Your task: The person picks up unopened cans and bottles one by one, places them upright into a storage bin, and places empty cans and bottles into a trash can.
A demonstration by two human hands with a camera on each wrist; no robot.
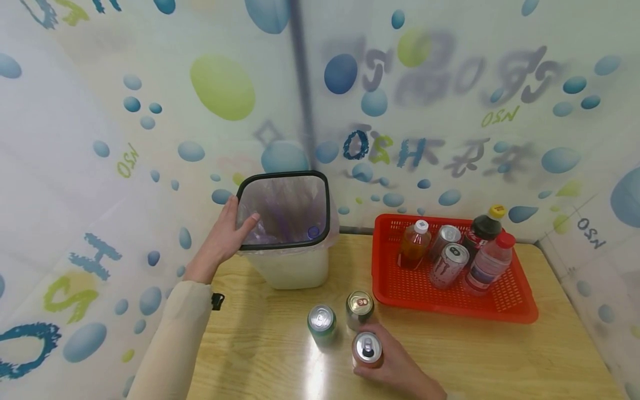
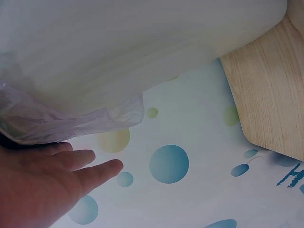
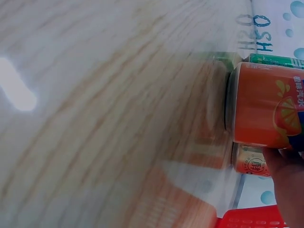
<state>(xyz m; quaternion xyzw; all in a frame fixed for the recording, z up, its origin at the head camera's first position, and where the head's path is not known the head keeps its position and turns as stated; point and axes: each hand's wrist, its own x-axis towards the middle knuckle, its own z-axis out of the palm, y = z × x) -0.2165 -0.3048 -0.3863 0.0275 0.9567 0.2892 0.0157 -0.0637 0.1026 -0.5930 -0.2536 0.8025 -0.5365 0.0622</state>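
Observation:
My left hand (image 1: 225,230) lies against the left side of a pale bin (image 1: 295,269) with a black rim and clear plastic liner. Its thumb reaches over the rim, and the fingers stretch straight along the outside, as the left wrist view also shows. With my right hand (image 1: 390,361) I grip an orange soda can (image 3: 263,104), whose silver top faces up in the head view. Just beyond it stands a can with a gold top (image 1: 360,305). To its left is an upright green can (image 1: 322,323). Inside the bin lies a small blue round thing (image 1: 313,232).
A red plastic basket (image 1: 410,303) on the right holds two cans and several bottles. A wooden table (image 1: 260,344) carries everything, with a patterned wall covering (image 1: 425,155) behind and at both sides. A small black object (image 1: 217,301) sits by the table's left edge.

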